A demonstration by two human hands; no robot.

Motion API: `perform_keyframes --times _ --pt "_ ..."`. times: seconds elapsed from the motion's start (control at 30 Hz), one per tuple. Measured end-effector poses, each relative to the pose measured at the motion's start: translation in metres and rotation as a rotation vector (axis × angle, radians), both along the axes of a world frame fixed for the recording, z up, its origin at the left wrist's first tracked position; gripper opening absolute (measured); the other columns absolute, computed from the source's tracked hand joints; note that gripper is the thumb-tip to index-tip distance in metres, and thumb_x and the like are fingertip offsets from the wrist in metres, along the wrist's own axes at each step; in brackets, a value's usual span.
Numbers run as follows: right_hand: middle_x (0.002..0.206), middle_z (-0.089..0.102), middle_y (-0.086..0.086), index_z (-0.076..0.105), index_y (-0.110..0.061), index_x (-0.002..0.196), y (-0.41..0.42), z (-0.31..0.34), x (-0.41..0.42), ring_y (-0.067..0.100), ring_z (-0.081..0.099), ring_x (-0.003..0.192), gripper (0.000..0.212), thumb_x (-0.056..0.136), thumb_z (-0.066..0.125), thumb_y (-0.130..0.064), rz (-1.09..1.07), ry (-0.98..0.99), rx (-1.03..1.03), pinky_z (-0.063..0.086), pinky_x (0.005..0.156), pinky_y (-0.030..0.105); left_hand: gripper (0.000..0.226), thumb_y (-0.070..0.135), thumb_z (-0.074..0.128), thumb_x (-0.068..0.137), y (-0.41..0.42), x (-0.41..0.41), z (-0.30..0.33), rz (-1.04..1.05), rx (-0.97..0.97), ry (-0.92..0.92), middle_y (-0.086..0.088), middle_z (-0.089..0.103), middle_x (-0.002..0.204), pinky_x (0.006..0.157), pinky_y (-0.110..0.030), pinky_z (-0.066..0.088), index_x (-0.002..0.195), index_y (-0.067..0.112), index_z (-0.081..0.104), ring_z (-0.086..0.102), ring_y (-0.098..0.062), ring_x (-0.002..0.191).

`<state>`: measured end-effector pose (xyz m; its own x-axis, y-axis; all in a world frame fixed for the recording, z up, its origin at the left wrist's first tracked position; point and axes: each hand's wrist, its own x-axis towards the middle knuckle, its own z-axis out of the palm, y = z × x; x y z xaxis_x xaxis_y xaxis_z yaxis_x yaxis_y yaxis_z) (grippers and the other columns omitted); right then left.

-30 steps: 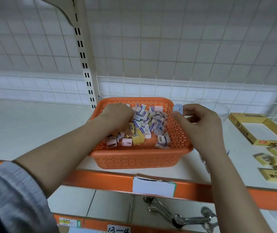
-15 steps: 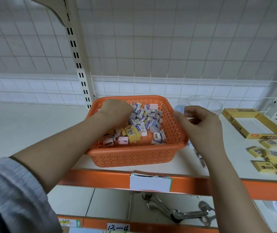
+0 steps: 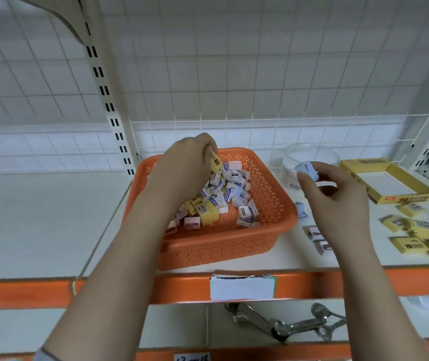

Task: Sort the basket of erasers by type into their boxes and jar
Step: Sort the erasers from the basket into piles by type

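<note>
Over the perforated orange plastic basket on the white shelf, the left hand pinches a yellow-sleeved eraser — the right hand grips a pale blue eraser beside the clear plastic jar

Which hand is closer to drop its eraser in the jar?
Probably the right hand. It pinches a pale blue eraser just in front of the clear jar, while the left hand holds a yellow eraser over the orange basket.
</note>
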<state>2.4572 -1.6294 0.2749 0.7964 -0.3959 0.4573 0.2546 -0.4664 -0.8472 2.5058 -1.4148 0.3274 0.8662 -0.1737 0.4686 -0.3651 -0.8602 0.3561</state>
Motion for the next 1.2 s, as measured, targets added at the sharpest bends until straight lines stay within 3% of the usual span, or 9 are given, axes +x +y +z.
perform_keyframes --times 0.23,0.37,0.5,0.6,0.73,0.83,0.93,1.1,1.2 --pt "0.089 0.064 -0.008 0.065 -0.024 0.098 -0.047 -0.009 -0.02 0.003 0.058 0.07 0.014 0.085 0.068 -0.019 -0.213 0.066 -0.091 0.043 0.068 0.025 0.016 0.025 0.038 0.1 -0.031 -0.019 -0.013 -0.143 -0.295 0.064 0.008 0.047 0.064 0.047 -0.018 0.029 0.102 0.019 0.054 0.043 -0.006 0.052" --pt "0.084 0.063 -0.009 0.069 -0.017 0.101 -0.076 -0.016 -0.024 0.007 0.057 0.072 0.017 0.085 0.066 -0.013 -0.245 0.189 -0.216 0.036 0.068 0.023 0.008 0.032 0.049 0.094 -0.056 -0.034 -0.016 -0.221 -0.327 0.086 0.011 0.043 0.058 0.048 -0.009 0.033 0.095 0.025 0.054 0.046 0.009 0.05" --pt "0.085 0.065 -0.002 0.068 -0.013 0.11 -0.098 -0.026 -0.011 0.015 0.061 0.08 0.026 0.085 0.068 -0.021 -0.18 0.311 -0.301 0.04 0.069 0.021 0.013 0.032 0.062 0.085 -0.071 -0.046 -0.02 -0.189 -0.379 0.092 0.015 0.053 0.072 0.054 -0.007 0.038 0.096 0.032 0.054 0.052 0.004 0.064" --pt "0.074 0.058 -0.01 0.067 -0.012 0.108 -0.101 -0.032 0.011 -0.004 0.054 0.059 0.026 0.084 0.07 -0.023 -0.059 0.363 -0.313 0.037 0.052 0.004 0.024 0.025 0.07 0.08 -0.083 -0.053 -0.023 -0.166 -0.439 0.091 0.012 0.06 0.081 0.061 -0.004 0.039 0.092 0.038 0.054 0.055 -0.004 0.074" --pt "0.084 0.063 -0.003 0.068 -0.012 0.105 -0.103 -0.046 0.03 0.005 0.056 0.067 0.03 0.081 0.072 -0.03 0.041 0.46 -0.362 0.037 0.056 0.01 0.024 0.022 0.071 0.08 -0.098 -0.057 -0.025 -0.125 -0.435 0.082 0.01 0.064 0.085 0.067 -0.009 0.04 0.094 0.036 0.056 0.056 -0.002 0.077" --pt "0.09 0.069 -0.001 0.071 -0.015 0.099 -0.12 -0.05 0.019 0.01 0.06 0.078 0.019 0.083 0.068 -0.025 0.031 0.376 -0.325 0.04 0.067 0.017 0.02 0.023 0.066 0.084 -0.109 -0.057 -0.028 -0.126 -0.431 0.057 0.011 0.062 0.08 0.063 -0.007 0.038 0.097 0.036 0.058 0.055 -0.001 0.076" --pt "0.082 0.068 -0.002 0.071 -0.014 0.089 -0.152 -0.051 -0.003 0.01 0.059 0.074 0.009 0.087 0.063 -0.015 -0.074 0.212 -0.27 0.036 0.06 0.008 0.024 0.024 0.06 0.089 -0.129 -0.057 -0.031 -0.155 -0.438 0.028 0.011 0.059 0.078 0.059 -0.008 0.038 0.112 0.031 0.062 0.054 -0.002 0.07" --pt "0.093 0.07 0.008 0.068 -0.009 0.106 -0.23 -0.071 -0.039 0.022 0.062 0.085 0.021 0.09 0.054 -0.01 -0.441 0.109 -0.171 0.038 0.074 0.022 0.034 0.022 0.045 0.097 -0.192 -0.048 -0.038 -0.296 -0.432 0.073 0.011 0.057 0.092 0.073 -0.008 0.037 0.127 0.034 0.054 0.05 0.001 0.082" --pt "0.105 0.068 0.012 0.065 -0.005 0.11 -0.257 -0.088 -0.051 0.027 0.062 0.096 0.024 0.091 0.052 -0.013 -0.496 0.124 -0.152 0.041 0.079 0.027 0.034 0.025 0.052 0.095 -0.24 -0.037 -0.047 -0.407 -0.451 0.244 0.014 0.056 0.088 0.068 -0.003 0.038 0.126 0.036 0.053 0.052 0.003 0.079"
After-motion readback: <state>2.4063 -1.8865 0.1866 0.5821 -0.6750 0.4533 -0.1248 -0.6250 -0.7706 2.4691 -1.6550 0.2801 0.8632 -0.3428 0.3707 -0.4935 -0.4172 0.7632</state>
